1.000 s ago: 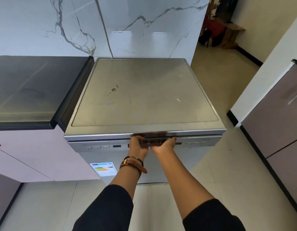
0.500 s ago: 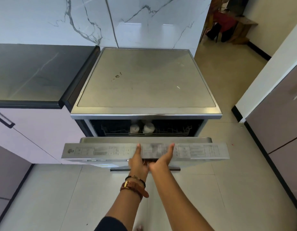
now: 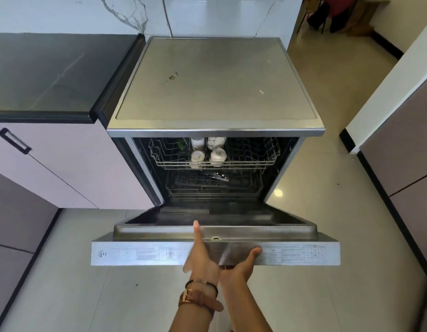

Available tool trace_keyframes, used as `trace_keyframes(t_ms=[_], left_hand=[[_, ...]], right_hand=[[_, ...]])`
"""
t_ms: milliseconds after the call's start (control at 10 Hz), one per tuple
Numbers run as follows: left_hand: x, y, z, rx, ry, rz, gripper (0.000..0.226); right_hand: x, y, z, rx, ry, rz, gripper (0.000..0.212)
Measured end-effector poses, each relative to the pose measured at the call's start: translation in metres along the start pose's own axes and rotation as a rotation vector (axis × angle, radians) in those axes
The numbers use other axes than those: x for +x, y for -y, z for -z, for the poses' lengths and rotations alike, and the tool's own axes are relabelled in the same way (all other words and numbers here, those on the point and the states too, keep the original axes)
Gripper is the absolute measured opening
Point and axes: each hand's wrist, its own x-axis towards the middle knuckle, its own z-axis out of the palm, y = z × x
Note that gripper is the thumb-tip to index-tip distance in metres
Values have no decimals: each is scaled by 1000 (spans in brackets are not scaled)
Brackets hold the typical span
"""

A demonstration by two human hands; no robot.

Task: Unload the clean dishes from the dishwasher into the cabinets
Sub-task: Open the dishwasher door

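The dishwasher door [image 3: 160, 255] lies almost level in front of me, inner face up. Both my hands are at its near edge, because that is where the handle recess sits and where I can take the weight so the door does not drop onto its hinges.

My right hand [image 3: 240, 265] is turned palm up and holds that edge. Its thumb lies straight across the control strip, and the fingers go underneath, out of sight. My left hand [image 3: 201, 256], the one with the tan watch strap [image 3: 195, 299], has its thumb straight over the steel rim. The rest of it is blurred, so I cannot tell how far it is curled or whether it has real hold.

The dishes are all inside the tub. Four white cups [image 3: 197, 156] stand upturned in the upper rack [image 3: 255, 154], mouths down so water runs off. Something metallic, probably cutlery [image 3: 217, 177], lies in the lower rack [image 3: 215, 190].

Nothing is unloaded yet. I reckon the upper rack must slide out before I can reach the cups. The pink cabinet [image 3: 71, 164] is just to my left.
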Motion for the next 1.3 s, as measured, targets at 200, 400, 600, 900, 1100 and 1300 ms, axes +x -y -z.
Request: trace_keyframes(t_ms=[200,400,600,900,1100,1300], left_hand=[[32,28,44,343,-96,-35,58],[37,36,75,289,-96,-25,60],[44,25,88,467,232,134,49],[67,24,100,2287,325,-952,73],[129,77,158,2489,538,-804,33],[184,137,224,2385,524,-939,46]], right_hand=[[36,-29,47,235,-68,62,69],[40,-26,75,-881,-360,1307,51],[77,-3,44,-2122,182,1179,125],[111,-37,110,-2212,192,1162,104],[172,-83,191,-2179,254,1122,69],[229,-128,245,-2271,189,1171,93]])
